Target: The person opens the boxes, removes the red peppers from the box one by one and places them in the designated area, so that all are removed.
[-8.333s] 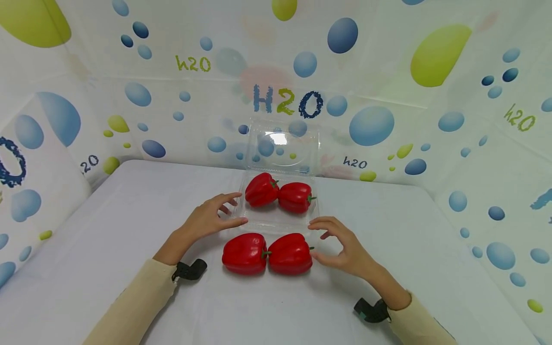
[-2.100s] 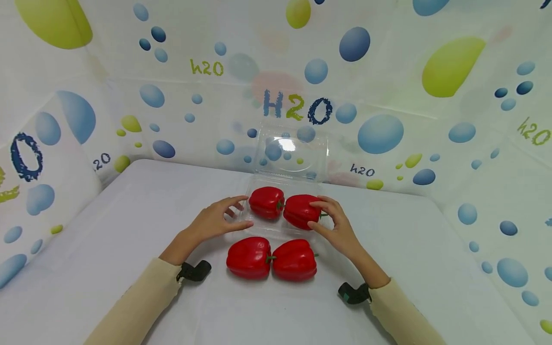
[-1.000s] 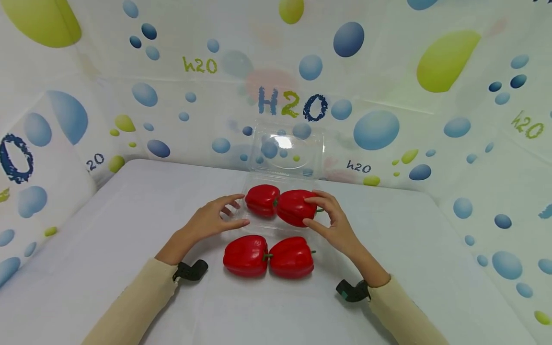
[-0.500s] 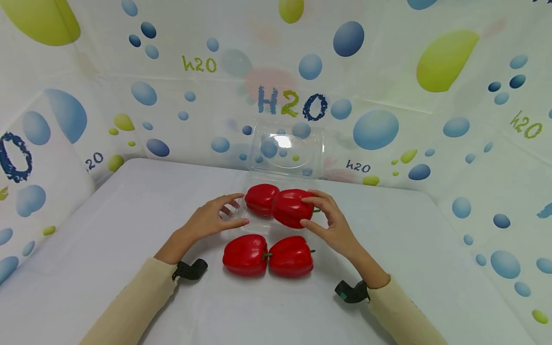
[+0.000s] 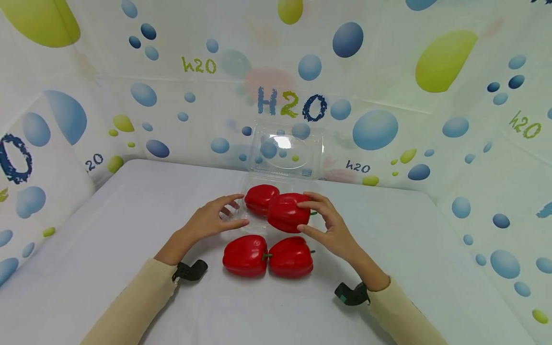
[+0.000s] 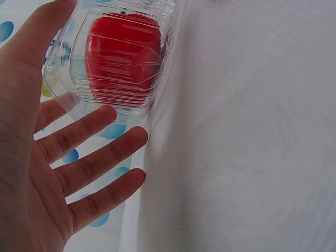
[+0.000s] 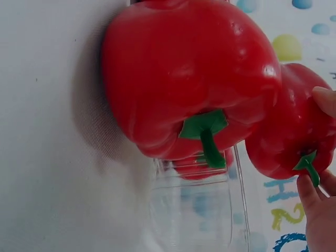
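Observation:
My right hand (image 5: 335, 232) grips a red bell pepper (image 5: 284, 213) between thumb and fingers, over the front right of a clear plastic clamshell container (image 5: 254, 224). In the right wrist view this held pepper (image 7: 294, 126) appears raised above the container. Another red bell pepper (image 5: 260, 199) lies in the container's left part, partly hidden by the held one. My left hand (image 5: 207, 219) is spread at the container's left side and holds nothing; the left wrist view shows its fingers by the container wall (image 6: 121, 110). Whether they touch it, I cannot tell.
Two more red bell peppers, a left one (image 5: 245, 256) and a right one (image 5: 291, 258), lie side by side on the white tablecloth (image 5: 241, 311) in front of the container. Its clear lid (image 5: 286, 148) stands open at the back, by a printed curtain (image 5: 388, 62).
Since 8.3 seconds ago, my right hand has left the front right pepper and gripped the container's right pepper. Lately it has shifted this pepper left and nearer. My left hand stays put.

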`<action>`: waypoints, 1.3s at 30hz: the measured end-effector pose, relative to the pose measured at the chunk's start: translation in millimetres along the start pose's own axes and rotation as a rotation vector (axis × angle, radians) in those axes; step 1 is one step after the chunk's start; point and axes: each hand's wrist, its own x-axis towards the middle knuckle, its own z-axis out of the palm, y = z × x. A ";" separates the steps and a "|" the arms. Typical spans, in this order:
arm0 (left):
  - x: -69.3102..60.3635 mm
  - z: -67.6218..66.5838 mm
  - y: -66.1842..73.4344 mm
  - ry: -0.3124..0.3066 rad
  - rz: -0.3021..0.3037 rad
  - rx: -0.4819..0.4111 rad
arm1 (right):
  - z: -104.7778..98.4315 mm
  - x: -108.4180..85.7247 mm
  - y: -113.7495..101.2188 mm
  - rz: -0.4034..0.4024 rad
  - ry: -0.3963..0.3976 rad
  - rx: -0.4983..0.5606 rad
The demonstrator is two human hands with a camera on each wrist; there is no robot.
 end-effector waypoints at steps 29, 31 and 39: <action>-0.9 -0.3 2.0 -0.005 0.003 -0.014 | 6.1 -2.4 -25.5 -0.113 -0.169 0.088; -0.9 -0.3 1.7 -0.007 -0.001 -0.014 | 6.9 -3.0 -26.5 -0.112 -0.174 0.095; -1.2 -0.5 0.4 -0.007 0.007 -0.010 | 9.9 -3.5 -32.1 -0.125 -0.197 0.110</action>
